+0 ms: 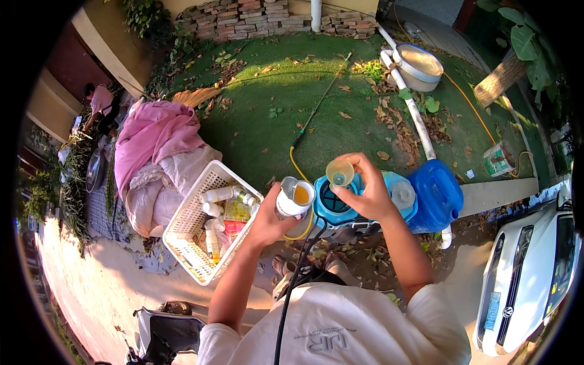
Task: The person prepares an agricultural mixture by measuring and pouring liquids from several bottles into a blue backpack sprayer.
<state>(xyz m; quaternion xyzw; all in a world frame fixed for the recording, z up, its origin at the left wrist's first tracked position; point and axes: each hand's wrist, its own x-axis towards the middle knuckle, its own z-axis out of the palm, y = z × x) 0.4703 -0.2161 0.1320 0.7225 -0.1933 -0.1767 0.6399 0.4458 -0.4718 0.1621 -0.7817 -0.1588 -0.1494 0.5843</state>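
The left hand (266,224) is wrapped around a white bottle (293,199), gripping it from the side; the bottle stands open-mouthed and shows an orange-yellow liquid inside. The right hand (365,194) pinches a small clear cup (339,172) at its rim with the fingers closed on it, the cup held at about 1 o'clock from the bottle, just beside it and a little higher. Both are held above a blue sprayer tank (340,210), whose round dark opening lies directly below the cup. Touching the tank at 3 o'clock stands a darker blue jerrycan (435,194).

At 9 o'clock from the left hand sits a white lattice basket (182,234), tilted, holding several small white bottles and colourful packets (234,214). Beyond it at 10 o'clock lies a heap of pink and pale bedding (155,146). A thin spray lance with a yellow hose (313,115) runs across the green lawn (274,91) toward 12 o'clock. A white pipe (413,112) crosses the grass at 1 o'clock, ending near a round basin (418,64). A small paint bucket (497,159) stands at 3 o'clock, and a white car (529,274) is parked at 4 o'clock. A stack of bricks (255,18) lines the far edge.
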